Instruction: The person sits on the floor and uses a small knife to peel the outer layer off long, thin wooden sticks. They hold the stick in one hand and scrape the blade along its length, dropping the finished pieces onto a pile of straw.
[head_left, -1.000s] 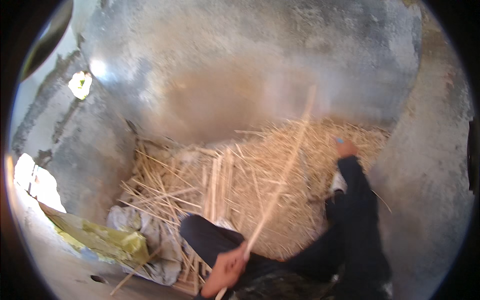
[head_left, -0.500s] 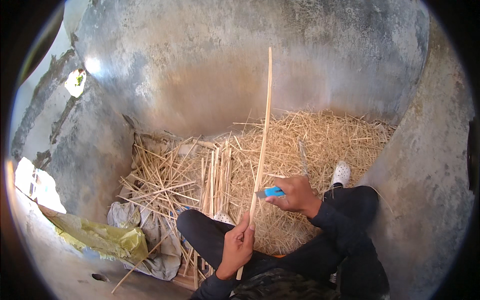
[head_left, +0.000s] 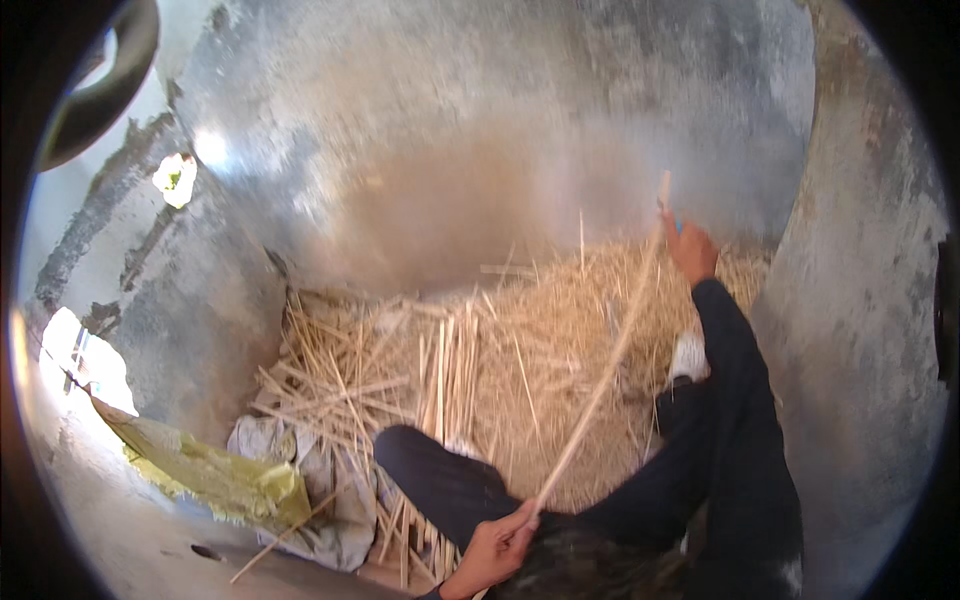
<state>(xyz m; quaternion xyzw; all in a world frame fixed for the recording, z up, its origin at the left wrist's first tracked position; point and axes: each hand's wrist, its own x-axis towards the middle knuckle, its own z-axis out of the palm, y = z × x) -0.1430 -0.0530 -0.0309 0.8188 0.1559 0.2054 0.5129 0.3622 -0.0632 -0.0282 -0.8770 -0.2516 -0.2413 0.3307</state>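
My left hand (head_left: 497,549), low in the picture by my lap, is closed round the near end of a long, thin, pale strip (head_left: 605,385) of wood or bamboo. The strip slants up and away to the right. Out by its far end is my right hand (head_left: 693,254), arm stretched forward, closed on a blue-handled utility knife (head_left: 678,226). Only a bit of the blue handle shows, and the blade is smeared by motion. It lies at or against the strip; which, I cannot tell. Under the strip spreads a thick heap of curly shavings (head_left: 560,330).
Several similar strips lie side by side in a bundle (head_left: 455,370), left of the shavings. Further left is a tangled pile of thin sticks (head_left: 335,365). A grey cloth (head_left: 345,520) and a yellowish sheet (head_left: 245,478) lie at the left. A concrete wall (head_left: 480,120) stands ahead.
My right hand has moved up and away along the strip with the knife, to near its far end. My left hand has come lower, and the strip tilts further right.
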